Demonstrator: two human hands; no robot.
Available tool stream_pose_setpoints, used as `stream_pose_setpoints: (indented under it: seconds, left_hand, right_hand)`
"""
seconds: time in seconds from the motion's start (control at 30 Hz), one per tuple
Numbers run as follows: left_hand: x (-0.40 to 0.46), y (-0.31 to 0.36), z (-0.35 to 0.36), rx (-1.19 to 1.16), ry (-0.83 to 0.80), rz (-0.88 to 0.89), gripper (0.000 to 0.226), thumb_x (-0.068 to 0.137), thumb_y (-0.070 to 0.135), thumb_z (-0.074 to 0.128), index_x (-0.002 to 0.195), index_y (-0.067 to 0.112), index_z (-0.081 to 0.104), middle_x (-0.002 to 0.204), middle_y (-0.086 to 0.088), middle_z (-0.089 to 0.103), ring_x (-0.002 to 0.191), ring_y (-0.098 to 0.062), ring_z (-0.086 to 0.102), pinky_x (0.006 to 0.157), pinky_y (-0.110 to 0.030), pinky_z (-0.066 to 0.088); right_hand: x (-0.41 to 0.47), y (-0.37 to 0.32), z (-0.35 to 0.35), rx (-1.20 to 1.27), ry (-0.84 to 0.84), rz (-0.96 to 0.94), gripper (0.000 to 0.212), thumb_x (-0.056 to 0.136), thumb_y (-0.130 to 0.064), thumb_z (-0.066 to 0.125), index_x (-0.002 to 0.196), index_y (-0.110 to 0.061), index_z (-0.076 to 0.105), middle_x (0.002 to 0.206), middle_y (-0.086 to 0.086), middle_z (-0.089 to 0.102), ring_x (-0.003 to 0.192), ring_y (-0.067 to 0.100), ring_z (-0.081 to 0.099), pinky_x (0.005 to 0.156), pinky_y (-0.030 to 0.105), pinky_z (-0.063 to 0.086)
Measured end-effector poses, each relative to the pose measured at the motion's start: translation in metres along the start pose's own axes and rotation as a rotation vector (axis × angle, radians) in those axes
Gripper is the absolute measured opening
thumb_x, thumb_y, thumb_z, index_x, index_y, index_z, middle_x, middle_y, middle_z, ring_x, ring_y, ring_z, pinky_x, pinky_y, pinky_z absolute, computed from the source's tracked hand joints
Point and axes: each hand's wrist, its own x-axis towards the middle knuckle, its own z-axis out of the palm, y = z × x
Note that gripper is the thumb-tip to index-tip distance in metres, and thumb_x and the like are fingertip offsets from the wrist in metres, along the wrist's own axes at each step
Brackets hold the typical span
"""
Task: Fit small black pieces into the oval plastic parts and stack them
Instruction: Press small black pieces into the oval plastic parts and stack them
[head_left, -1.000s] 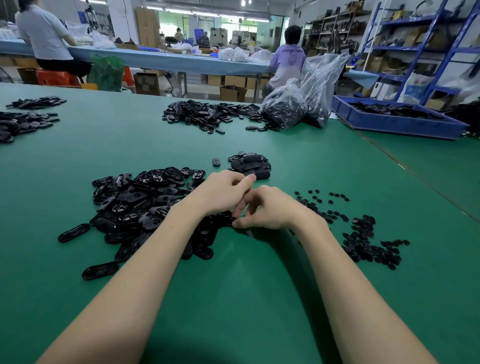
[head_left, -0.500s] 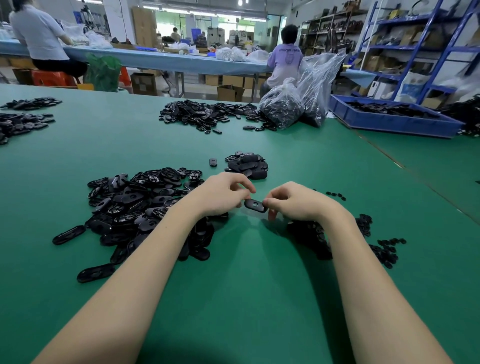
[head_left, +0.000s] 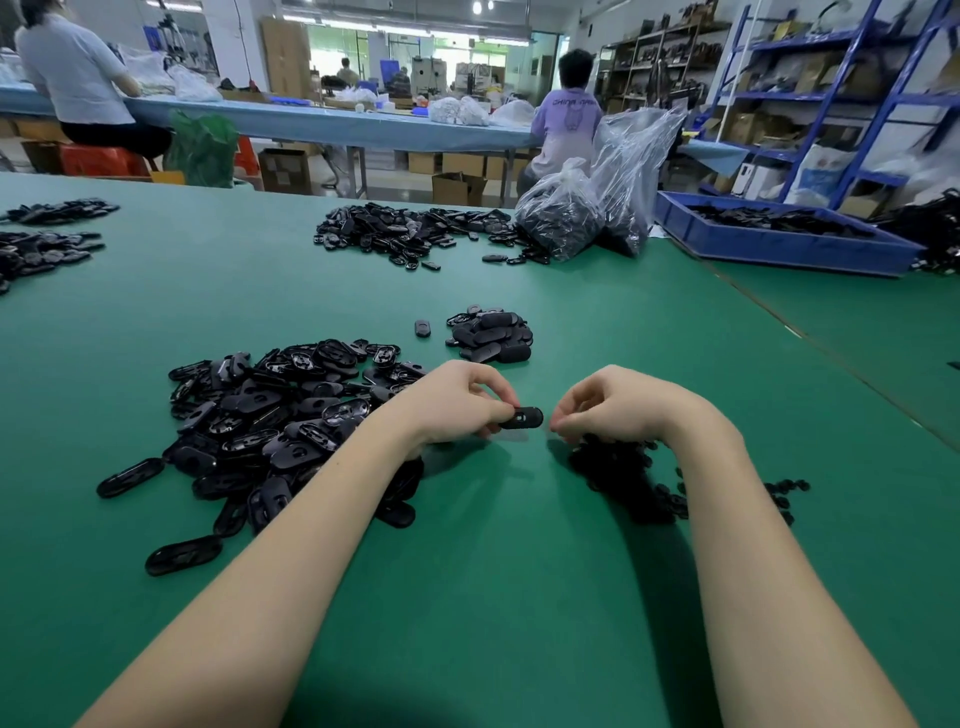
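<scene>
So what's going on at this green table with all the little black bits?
A person is assembling plastic parts by hand. The left hand pinches one oval part above the table. The right hand, fingers curled, hovers beside it over the heap of small black pieces. A loose pile of ovals lies left; a small stack sits beyond.

Green felt-like table cover fills the view. At 1 o'clock, two clear crinkled plastic bags, touching, stand on it. At 2 o'clock, shallow blue plastic bin, on the table edge. Behind it, blue metal shelving rack with cardboard boxes. At 12 o'clock, long light-blue workbench; seated person in lilac shirt faces it. At 10 o'clock, seated person in pale grey shirt, green plastic bag on the floor beside.
</scene>
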Motion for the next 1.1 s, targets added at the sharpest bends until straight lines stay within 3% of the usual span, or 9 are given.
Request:
stream_pose_setpoints:
  seconds: [0.07, 0.17, 0.3, 0.43, 0.6, 0.73, 0.9, 1.0, 1.1]
  left_hand:
    - [0.001, -0.001, 0.003, -0.098, 0.005, -0.012, 0.009, 0.09, 0.001, 0.065, 0.089, 0.01, 0.067, 0.072, -0.006, 0.07, 0.069, -0.022, 0.065, 0.081, -0.031, 0.058]
    - [0.002, -0.003, 0.003, -0.214, 0.003, -0.018, 0.011, 0.088, -0.006, 0.064, 0.093, 0.004, 0.062, 0.071, -0.01, 0.072, 0.065, -0.022, 0.066, 0.076, -0.03, 0.06]
    - [0.001, -0.007, 0.0, -0.245, 0.021, -0.032, 0.021, 0.089, -0.007, 0.065, 0.106, 0.005, 0.063, 0.084, -0.012, 0.069, 0.065, -0.021, 0.068, 0.08, -0.033, 0.061]
    - [0.001, -0.006, 0.001, -0.258, 0.019, -0.027, 0.033, 0.091, -0.013, 0.059, 0.115, 0.01, 0.065, 0.092, -0.017, 0.065, 0.071, -0.023, 0.07, 0.071, -0.027, 0.061]
    - [0.001, -0.006, 0.002, -0.291, 0.012, -0.039, 0.036, 0.093, -0.012, 0.053, 0.113, 0.013, 0.069, 0.086, -0.014, 0.05, 0.078, -0.029, 0.074, 0.076, -0.028, 0.062]
    - [-0.001, -0.005, 0.005, -0.282, 0.007, -0.017, 0.028, 0.094, -0.008, 0.054, 0.109, 0.01, 0.07, 0.074, -0.011, 0.068, 0.071, -0.022, 0.072, 0.074, -0.028, 0.062]
    - [-0.003, -0.003, 0.005, -0.255, 0.028, -0.012, 0.024, 0.095, -0.003, 0.056, 0.108, 0.011, 0.07, 0.082, -0.01, 0.076, 0.064, -0.012, 0.068, 0.068, -0.025, 0.058]
    - [-0.004, -0.003, 0.005, -0.32, 0.027, -0.017, 0.021, 0.095, -0.004, 0.056, 0.108, 0.007, 0.069, 0.08, -0.009, 0.076, 0.058, -0.012, 0.066, 0.065, -0.023, 0.059]
    - [-0.003, -0.005, 0.007, -0.402, 0.034, -0.025, 0.02, 0.092, -0.007, 0.058, 0.108, 0.001, 0.068, 0.081, -0.013, 0.076, 0.063, -0.018, 0.068, 0.067, -0.025, 0.06]
  right_hand:
    - [-0.001, 0.003, -0.002, -0.055, -0.016, 0.034, 0.006, 0.086, -0.032, 0.076, 0.091, -0.032, 0.08, 0.089, -0.013, 0.077, 0.068, 0.003, 0.06, 0.066, 0.02, 0.048]
    - [-0.003, 0.003, -0.006, -0.052, -0.056, 0.057, 0.012, 0.083, -0.027, 0.079, 0.093, -0.033, 0.08, 0.094, -0.011, 0.078, 0.08, 0.009, 0.064, 0.085, 0.029, 0.055]
    - [-0.003, 0.0, -0.005, -0.086, -0.06, 0.072, 0.015, 0.08, -0.021, 0.081, 0.091, -0.032, 0.08, 0.095, -0.011, 0.078, 0.091, 0.014, 0.069, 0.092, 0.03, 0.054]
    - [-0.003, 0.0, -0.004, -0.127, -0.008, 0.07, 0.01, 0.082, -0.023, 0.078, 0.084, -0.033, 0.079, 0.093, -0.009, 0.077, 0.09, 0.014, 0.068, 0.084, 0.027, 0.054]
    - [-0.002, 0.002, -0.003, -0.14, 0.051, 0.054, 0.018, 0.088, -0.021, 0.068, 0.084, -0.035, 0.078, 0.094, -0.01, 0.076, 0.087, 0.012, 0.066, 0.076, 0.023, 0.051]
    - [0.001, 0.0, -0.002, -0.064, 0.117, -0.006, 0.027, 0.095, -0.018, 0.058, 0.085, -0.035, 0.075, 0.088, -0.009, 0.073, 0.072, 0.005, 0.059, 0.062, 0.018, 0.043]
    - [0.004, -0.005, 0.005, 0.064, 0.141, -0.076, 0.023, 0.1, -0.02, 0.055, 0.09, -0.033, 0.071, 0.099, -0.003, 0.075, 0.072, 0.012, 0.056, 0.066, 0.02, 0.045]
    - [0.005, -0.007, 0.012, 0.152, 0.154, -0.104, 0.019, 0.101, -0.023, 0.054, 0.093, -0.031, 0.069, 0.1, 0.005, 0.075, 0.061, 0.015, 0.047, 0.064, 0.028, 0.042]
    - [0.006, -0.009, 0.014, 0.229, 0.211, -0.133, 0.019, 0.102, -0.023, 0.054, 0.091, -0.031, 0.068, 0.088, -0.007, 0.075, 0.054, 0.012, 0.043, 0.062, 0.028, 0.041]
